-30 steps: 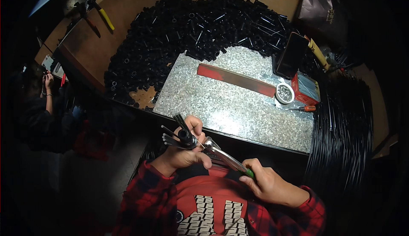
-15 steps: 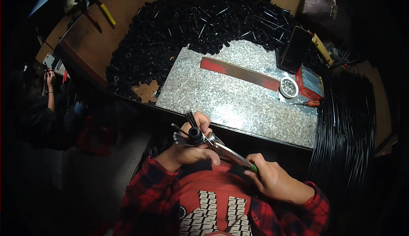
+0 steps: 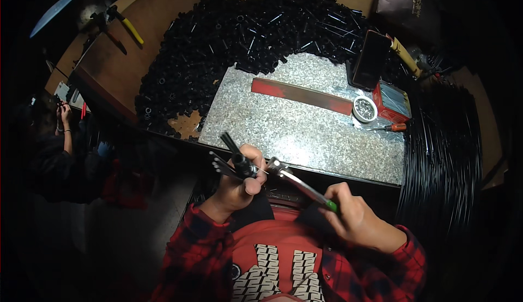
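Note:
My left hand (image 3: pixel 231 194) is closed round a black tubular hub (image 3: pixel 240 161), just in front of the bench edge. Several thin black ribs (image 3: pixel 229 141) stick out of the hub in two bunches. From the hub a fine pale wire (image 3: pixel 262 169) reaches toward the pliers. My right hand (image 3: pixel 357 217) grips the green handle of these pliers (image 3: pixel 303 186). Their silver head points up and left, a short gap away from the hub. Whether the jaws pinch the wire is too small to tell.
A heap of black tubular parts (image 3: pixel 239 40) covers the back of the bench. On the speckled slab (image 3: pixel 283 130) lie a red-brown bar (image 3: pixel 299 96), a small white cup (image 3: pixel 364 109) and a screwdriver (image 3: pixel 398 127). A phone (image 3: pixel 372 60) leans behind. Long black rods (image 3: pixel 441 155) hang at right. Another person's hands (image 3: pixel 66 112) show far left.
The pliers have come away from the hub, opening a gap with the wire showing. My left hand has shifted slightly left and tilted the hub; my right hand moved slightly right.

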`<state>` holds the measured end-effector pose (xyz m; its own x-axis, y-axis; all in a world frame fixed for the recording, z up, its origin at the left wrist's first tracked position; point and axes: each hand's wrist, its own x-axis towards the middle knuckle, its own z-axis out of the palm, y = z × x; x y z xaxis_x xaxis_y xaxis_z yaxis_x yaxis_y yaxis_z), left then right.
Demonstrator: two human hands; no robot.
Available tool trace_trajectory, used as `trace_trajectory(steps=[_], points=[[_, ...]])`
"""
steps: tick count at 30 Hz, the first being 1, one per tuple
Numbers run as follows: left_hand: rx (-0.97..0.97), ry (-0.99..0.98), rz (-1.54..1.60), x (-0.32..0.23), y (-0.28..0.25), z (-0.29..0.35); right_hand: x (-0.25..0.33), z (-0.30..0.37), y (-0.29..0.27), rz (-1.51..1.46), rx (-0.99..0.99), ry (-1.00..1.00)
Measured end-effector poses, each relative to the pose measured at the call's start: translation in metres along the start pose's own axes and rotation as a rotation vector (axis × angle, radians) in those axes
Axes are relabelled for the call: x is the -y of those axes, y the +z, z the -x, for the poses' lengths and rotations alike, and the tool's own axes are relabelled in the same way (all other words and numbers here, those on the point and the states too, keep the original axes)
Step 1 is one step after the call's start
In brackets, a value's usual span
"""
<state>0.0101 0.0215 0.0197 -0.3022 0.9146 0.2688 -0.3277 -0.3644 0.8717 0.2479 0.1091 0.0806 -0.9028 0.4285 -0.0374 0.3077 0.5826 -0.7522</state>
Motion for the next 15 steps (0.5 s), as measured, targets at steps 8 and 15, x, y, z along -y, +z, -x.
trace_trajectory(steps=[8,15], points=[[0.145,-0.040,0.143,-0.016,-0.006,0.002,-0.011,-0.001,-0.024,0.343,-0.381,-0.232],[0.096,-0.204,0.107,-0.014,-0.002,0.006,-0.005,-0.016,-0.029,1.080,-0.753,-0.379]])
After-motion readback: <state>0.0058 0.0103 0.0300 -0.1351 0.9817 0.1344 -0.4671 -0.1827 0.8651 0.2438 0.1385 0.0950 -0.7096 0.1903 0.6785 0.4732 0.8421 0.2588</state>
